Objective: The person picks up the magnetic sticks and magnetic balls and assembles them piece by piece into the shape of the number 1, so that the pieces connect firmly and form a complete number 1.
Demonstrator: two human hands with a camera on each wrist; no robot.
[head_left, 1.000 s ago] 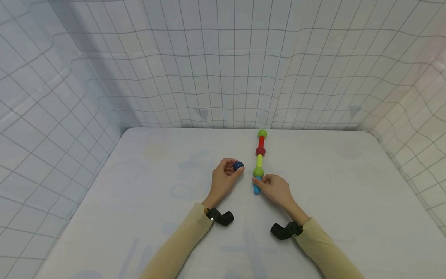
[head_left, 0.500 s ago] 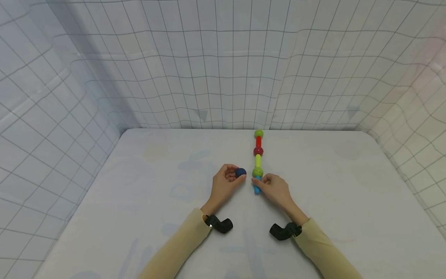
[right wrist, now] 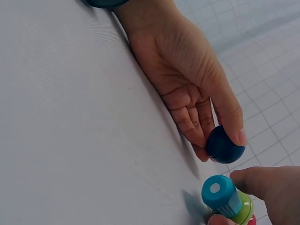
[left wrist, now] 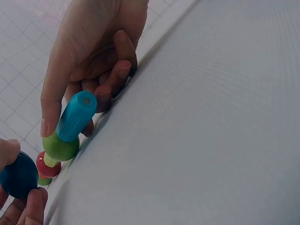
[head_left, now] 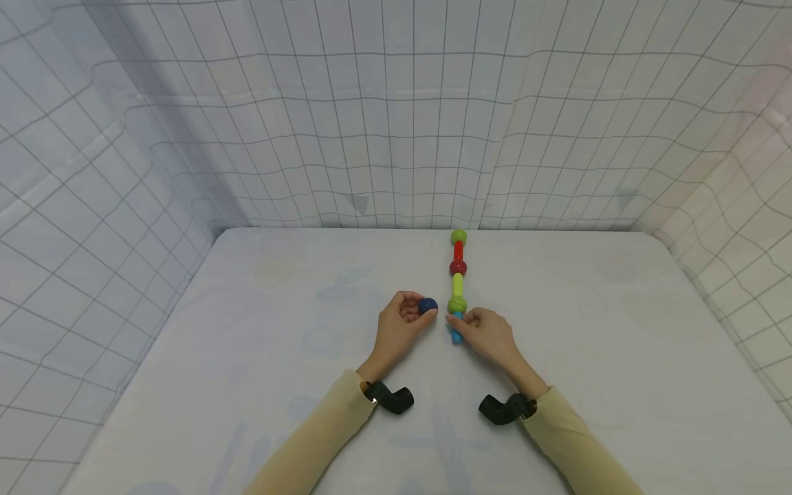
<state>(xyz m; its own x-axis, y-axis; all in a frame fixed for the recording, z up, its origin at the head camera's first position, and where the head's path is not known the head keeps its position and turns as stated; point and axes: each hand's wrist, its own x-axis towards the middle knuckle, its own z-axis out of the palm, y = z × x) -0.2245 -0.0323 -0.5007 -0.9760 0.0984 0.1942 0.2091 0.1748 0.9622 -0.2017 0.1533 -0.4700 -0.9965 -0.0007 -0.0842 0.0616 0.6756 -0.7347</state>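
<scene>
My left hand (head_left: 396,326) pinches a dark blue ball (head_left: 428,306) between thumb and fingers, just left of a line of joined toy pieces. With thumb and fingers my right hand (head_left: 489,335) holds the light blue rod (left wrist: 77,115) at the near end of that line. Beyond the rod come a green ball (head_left: 457,304), a yellow rod (head_left: 457,284), a red ball (head_left: 458,267), a red rod (head_left: 458,250) and another green ball (head_left: 458,236) at the far end. A small pale disc shows in the rod's free end in both wrist views. A gap separates the blue ball from the rod.
The toy line lies on a white table (head_left: 278,330) with faint bluish marks. Grid-patterned white curtains (head_left: 408,124) stand behind it and along both sides. Black wrist-worn cameras (head_left: 390,397) sit on both wrists, below the hands.
My left hand has brought the blue ball slightly nearer and rightward, toward the rod. The far part of the toy line has swung a little left, so it looks straighter. My right hand keeps its hold.
</scene>
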